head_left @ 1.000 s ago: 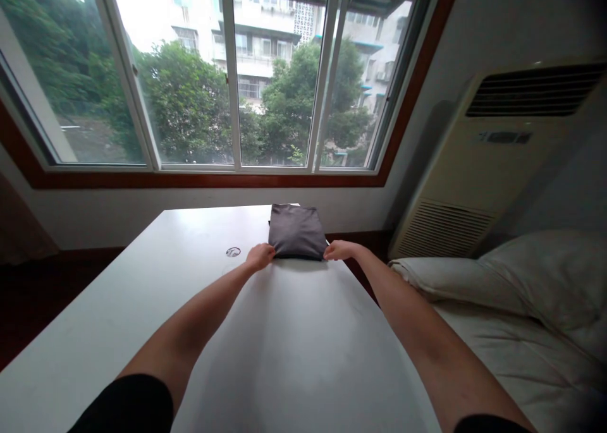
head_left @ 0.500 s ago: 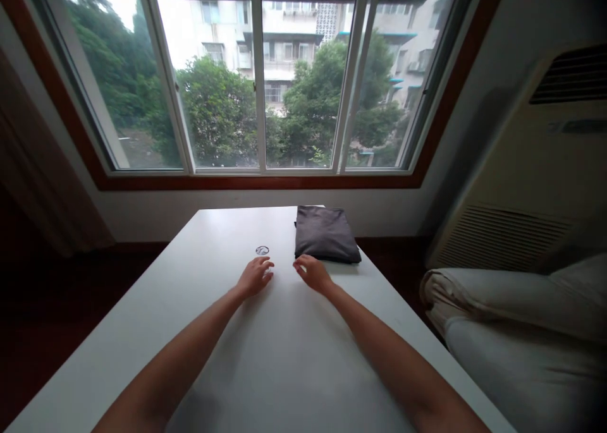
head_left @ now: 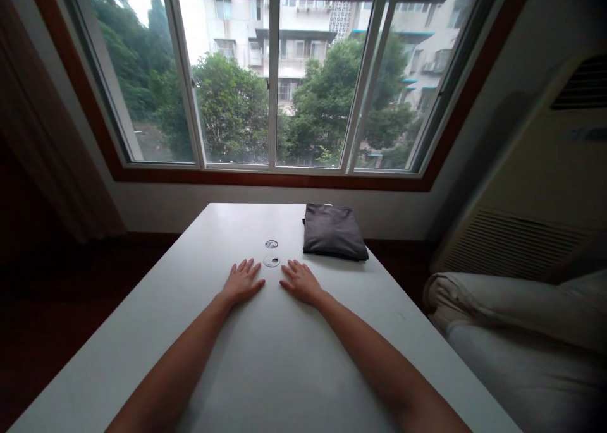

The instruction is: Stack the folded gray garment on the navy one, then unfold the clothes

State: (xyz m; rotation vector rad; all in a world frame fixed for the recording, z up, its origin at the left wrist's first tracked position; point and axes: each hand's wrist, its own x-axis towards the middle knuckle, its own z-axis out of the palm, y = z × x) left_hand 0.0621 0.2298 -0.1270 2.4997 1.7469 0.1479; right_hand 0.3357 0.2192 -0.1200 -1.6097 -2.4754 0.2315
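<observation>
A folded dark grey cloth (head_left: 334, 232) lies near the far right corner of the white table (head_left: 156, 313). My left hand (head_left: 241, 281) rests flat on the table, fingers stretched out, holding nothing. My right hand (head_left: 300, 280) lies flat beside it, palm down and open, a short way in front and to the left of the cloth without touching it. Two small round cable holes (head_left: 272, 260) sit in the tabletop just beyond my fingertips.
A wide window (head_left: 275, 79) runs along the far wall behind the table. A beige standing air conditioner (head_left: 545, 186) is at the right. A bed with pale bedding (head_left: 512, 332) lies next to the table's right edge. Dark floor (head_left: 57, 294) lies left of the table.
Both hands let go of the folded cloth, drew back toward me and spread flat on the table side by side. The cloth stays at the far right corner.
</observation>
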